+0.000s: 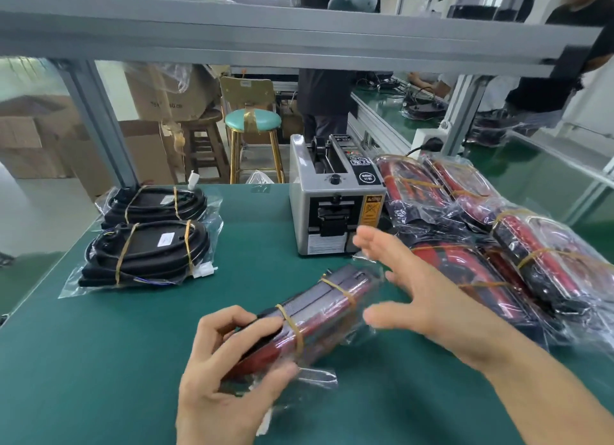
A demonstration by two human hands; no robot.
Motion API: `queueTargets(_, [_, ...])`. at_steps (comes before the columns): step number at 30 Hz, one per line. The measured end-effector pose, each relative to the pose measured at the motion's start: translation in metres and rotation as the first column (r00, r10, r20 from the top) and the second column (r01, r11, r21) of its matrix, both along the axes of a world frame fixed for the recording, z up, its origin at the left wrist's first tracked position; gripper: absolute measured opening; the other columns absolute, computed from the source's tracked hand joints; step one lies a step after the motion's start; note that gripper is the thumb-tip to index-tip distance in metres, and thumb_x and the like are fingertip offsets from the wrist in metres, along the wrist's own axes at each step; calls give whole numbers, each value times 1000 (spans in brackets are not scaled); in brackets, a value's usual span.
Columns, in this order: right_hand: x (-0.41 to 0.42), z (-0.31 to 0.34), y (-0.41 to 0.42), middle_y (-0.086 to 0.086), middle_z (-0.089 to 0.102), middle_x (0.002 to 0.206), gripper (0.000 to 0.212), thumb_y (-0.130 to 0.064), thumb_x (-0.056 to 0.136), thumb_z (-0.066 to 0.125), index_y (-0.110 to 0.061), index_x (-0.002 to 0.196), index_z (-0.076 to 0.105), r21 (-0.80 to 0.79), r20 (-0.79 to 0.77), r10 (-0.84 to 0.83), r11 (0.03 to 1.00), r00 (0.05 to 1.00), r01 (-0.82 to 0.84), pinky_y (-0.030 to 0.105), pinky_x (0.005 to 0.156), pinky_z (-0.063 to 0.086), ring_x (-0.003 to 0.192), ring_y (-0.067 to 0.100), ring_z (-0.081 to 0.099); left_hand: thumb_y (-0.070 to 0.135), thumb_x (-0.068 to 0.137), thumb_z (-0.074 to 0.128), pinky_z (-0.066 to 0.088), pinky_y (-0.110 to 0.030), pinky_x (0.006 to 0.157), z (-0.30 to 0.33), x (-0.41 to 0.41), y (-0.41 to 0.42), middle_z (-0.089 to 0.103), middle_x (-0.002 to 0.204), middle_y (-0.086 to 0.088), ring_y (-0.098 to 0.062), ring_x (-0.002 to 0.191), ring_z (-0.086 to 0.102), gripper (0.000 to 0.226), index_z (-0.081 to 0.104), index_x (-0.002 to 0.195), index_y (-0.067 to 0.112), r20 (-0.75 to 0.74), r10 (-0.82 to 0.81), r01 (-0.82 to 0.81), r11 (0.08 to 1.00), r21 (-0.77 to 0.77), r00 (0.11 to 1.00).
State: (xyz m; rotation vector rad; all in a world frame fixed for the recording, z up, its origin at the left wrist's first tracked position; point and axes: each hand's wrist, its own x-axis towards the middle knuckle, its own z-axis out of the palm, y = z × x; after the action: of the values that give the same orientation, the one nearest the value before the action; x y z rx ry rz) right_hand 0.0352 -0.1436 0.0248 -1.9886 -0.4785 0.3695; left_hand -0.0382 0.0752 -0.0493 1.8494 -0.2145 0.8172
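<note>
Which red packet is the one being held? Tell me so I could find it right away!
Look at the green table and find the grey machine at its back edge. In front of that machine is one red packet with two yellow rubber bands, gripped by the left hand. Unlike the heap of red packets on the right, it is alone.

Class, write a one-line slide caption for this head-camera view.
Left hand grips a bagged red bundle over the green mat; open right hand hovers beside it, tape dispenser behind.
</note>
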Motion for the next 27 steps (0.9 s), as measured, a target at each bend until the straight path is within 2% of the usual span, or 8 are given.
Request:
queueTargets(2, [3, -9, 2, -33, 45, 136, 89, -22, 69, 79, -50, 139, 32, -33, -95, 123, 991, 988, -127, 8, 99, 32, 122, -21, 38, 22, 50, 84, 49, -16, 73, -5, -2, 11, 55, 96, -2, -13, 85, 59, 50, 73, 97, 32, -36, -68, 65, 994, -86, 997])
queueTargets(5, [5, -23, 13, -5, 70, 113, 50, 0, 77, 76, -22, 120, 61, 66, -10, 70, 995, 998, -69, 31, 100, 45, 110, 11, 63, 9, 42, 83, 49, -15, 76, 2, -7, 29, 59, 96, 6, -17, 86, 60, 55, 75, 91, 34, -155, -196, 155, 957, -244, 968])
queueTargets(9, [3, -26, 15, -2, 73, 102, 37, 0, 76, 77, -20, 105, 67, 162, 67, -15, 987, 998, 4, 30, 90, 52, 101, 16, 67, 61, 44, 72, 35, -24, 93, 43, -7, 24, 52, 125, 23, -3, 119, 46, 58, 60, 99, 51, -276, 30, 36, 972, 231, 961])
queueTargets(11, [-1, -27, 17, 3, 73, 101, 36, 3, 75, 76, -13, 105, 65, 209, 45, -26, 978, 999, 16, 29, 86, 54, 100, 21, 67, 67, 53, 63, 34, -26, 96, 61, 0, 3, 48, 127, 31, 7, 121, 40, 58, 51, 108, 55, -248, 45, 62, 911, 407, 968])
queueTargets(13, [-5, -26, 16, 5, 72, 102, 37, 3, 73, 78, -9, 105, 62, 257, 25, -18, 966, 1000, 11, 24, 82, 53, 101, 21, 66, 58, 67, 61, 44, -31, 91, 68, 7, -14, 51, 118, 34, -1, 107, 52, 46, 50, 112, 53, -276, -18, 145, 882, 448, 961])
queueTargets(17, [-6, -16, 7, 2, 69, 109, 45, -31, 68, 76, -18, 110, 66, 441, -119, 59, 897, 991, 0, 19, 86, 48, 105, 12, 63, 51, 71, 64, 48, -41, 87, 78, 12, -5, 61, 114, 26, -14, 98, 62, 42, 58, 112, 48, -308, -171, 274, 902, 334, 936])
queueTargets(22, [-4, -16, 11, -7, 60, 74, 19, -13, 76, 69, -20, 93, 75, 534, -108, 113, 845, 988, -38, 13, 72, 46, 72, 4, 56, 57, 66, 60, 48, -41, 89, 83, 9, 4, 64, 111, 29, -14, 101, 63, 44, 60, 109, 54, -370, -190, 327, 876, 355, 909])
queueTargets(27, [-13, -27, 8, -10, 62, 76, 8, -12, 74, 74, -20, 75, 75, 389, 203, 28, 915, 979, -107, 16, 77, 42, 75, 5, 59, 56, 70, 53, 50, -32, 77, 73, 7, 11, 58, 116, 36, -16, 86, 63, 42, 56, 112, 57, -275, -24, 173, 826, 536, 961])
